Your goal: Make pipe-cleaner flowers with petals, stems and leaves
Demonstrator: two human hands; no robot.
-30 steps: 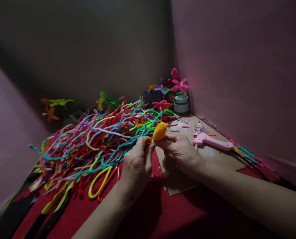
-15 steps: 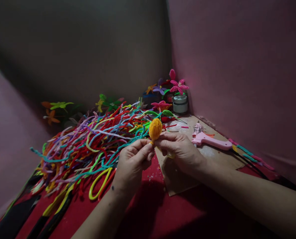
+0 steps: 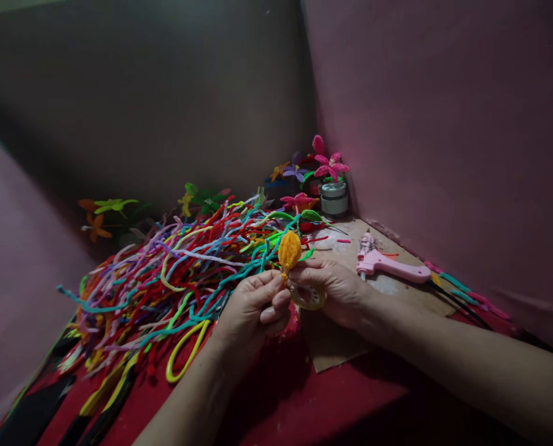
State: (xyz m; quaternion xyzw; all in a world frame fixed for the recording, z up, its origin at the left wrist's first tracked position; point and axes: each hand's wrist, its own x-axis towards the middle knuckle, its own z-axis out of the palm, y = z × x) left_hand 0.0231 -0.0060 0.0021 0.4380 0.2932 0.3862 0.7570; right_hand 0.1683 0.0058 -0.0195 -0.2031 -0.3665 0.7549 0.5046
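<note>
Between both hands stands an orange fuzzy pipe-cleaner petal (image 3: pixel 289 250), upright and oval, narrowing to a twisted base. My left hand (image 3: pixel 253 310) is closed, thumb and forefinger pinching that base. Just to its right, my right hand (image 3: pixel 339 288) is also closed, its fingertips beside the base of the petal. A yellowish, see-through ring-shaped spool (image 3: pixel 320 301) with small holes hangs under the right fingers, held by that hand. Whether a strand runs from it to the petal is too small to tell.
A heap of colourful pipe cleaners (image 3: pixel 165 272) spreads at left. A pink glue gun (image 3: pixel 397 267) lies on a brown board (image 3: pixel 336 347) at right, its cord trailing. Finished pink flowers (image 3: pixel 331 166) and a grey-white container (image 3: pixel 335 199) stand in the back corner. Yellow-and-black handles (image 3: pixel 109 390) lie front left.
The spool under my right hand has swung into fuller view. My hands have lowered slightly around the petal's base, showing more of its twisted end, and the petal has turned a little.
</note>
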